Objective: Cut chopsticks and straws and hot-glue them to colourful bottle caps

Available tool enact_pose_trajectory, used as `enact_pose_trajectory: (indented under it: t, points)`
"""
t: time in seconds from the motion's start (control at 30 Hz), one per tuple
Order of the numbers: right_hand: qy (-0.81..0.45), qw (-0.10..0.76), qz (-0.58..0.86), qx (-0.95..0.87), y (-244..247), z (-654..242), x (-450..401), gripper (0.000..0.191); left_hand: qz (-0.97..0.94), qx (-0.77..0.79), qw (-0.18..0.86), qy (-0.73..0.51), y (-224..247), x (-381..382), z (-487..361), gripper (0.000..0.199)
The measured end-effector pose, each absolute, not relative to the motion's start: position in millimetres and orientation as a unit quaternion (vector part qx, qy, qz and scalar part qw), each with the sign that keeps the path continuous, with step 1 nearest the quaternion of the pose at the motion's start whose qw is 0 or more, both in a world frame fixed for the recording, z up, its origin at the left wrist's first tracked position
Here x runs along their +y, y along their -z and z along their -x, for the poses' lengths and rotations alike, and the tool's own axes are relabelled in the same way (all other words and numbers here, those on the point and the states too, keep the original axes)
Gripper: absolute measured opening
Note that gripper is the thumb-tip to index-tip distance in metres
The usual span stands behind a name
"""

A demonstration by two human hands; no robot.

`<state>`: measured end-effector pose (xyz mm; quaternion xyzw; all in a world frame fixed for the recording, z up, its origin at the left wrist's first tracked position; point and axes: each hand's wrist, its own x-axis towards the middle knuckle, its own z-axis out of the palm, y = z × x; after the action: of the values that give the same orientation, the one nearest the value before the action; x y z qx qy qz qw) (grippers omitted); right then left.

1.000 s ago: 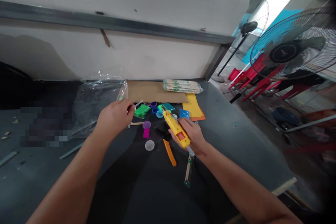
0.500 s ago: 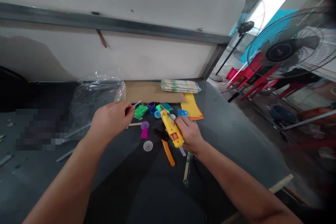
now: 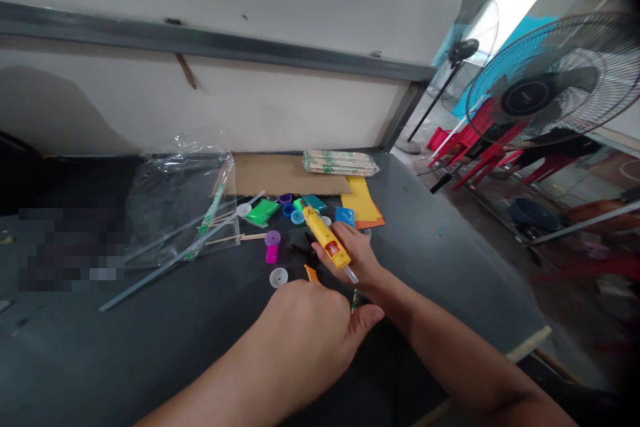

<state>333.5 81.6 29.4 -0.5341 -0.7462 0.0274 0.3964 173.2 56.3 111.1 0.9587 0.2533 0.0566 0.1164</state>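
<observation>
Hands were apart over the dark table (image 3: pixel 440 280), the right hand (image 3: pixel 353 257) closed around the grip of a yellow hot glue gun (image 3: pixel 325 241). The gun was tilted with its nozzle toward the upper left, and a pale glue stick (image 3: pixel 353 274) stuck out of its rear end. The left hand (image 3: pixel 305 340) crossed in from the lower left, palm down and open, thumb spread, holding nothing. Its fingers partly hid an orange plastic piece (image 3: pixel 311 273) and lay near a small clear disc (image 3: pixel 279 277). Just beyond the gun lay blue bottle caps (image 3: pixel 295 215), a blue block (image 3: pixel 345 216), a purple disc (image 3: pixel 273 237), a magenta piece (image 3: pixel 271 254) and a crumpled green packet (image 3: pixel 263 212). Further back were a cardboard sheet (image 3: pixel 283 175), yellow and orange paper (image 3: pixel 360 203) and a wrapped bundle of bamboo chopsticks (image 3: pixel 340 163). To the left lay a clear plastic bag (image 3: pixel 170 207) with thin sticks across it, while a wire-caged standing fan (image 3: pixel 545 97) and red plastic chairs (image 3: pixel 480 150) stood off the table to the right.
</observation>
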Motion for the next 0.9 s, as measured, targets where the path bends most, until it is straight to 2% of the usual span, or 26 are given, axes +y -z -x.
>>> enact_pose_trajectory:
  t: [0.27, 0.57, 0.9]
  points:
    - [-0.014, 0.413, 0.546, -0.729, -23.9, -329.7, 83.9, 0.022, -0.934, 0.327, 0.057, -0.136, -91.2, 56.3, -177.2, 0.061]
    - [-0.015, 0.403, 0.561, -0.723, -19.6, -327.3, 83.5, 0.023, -0.926, 0.348, 0.058, -0.132, -93.1, 59.4, -181.2, 0.063]
    - [-0.053, 0.422, 0.578, -0.696, -15.2, -325.4, 83.4, 0.031, -0.924, 0.349, 0.071, -0.136, -90.7, 59.0, -180.4, 0.05]
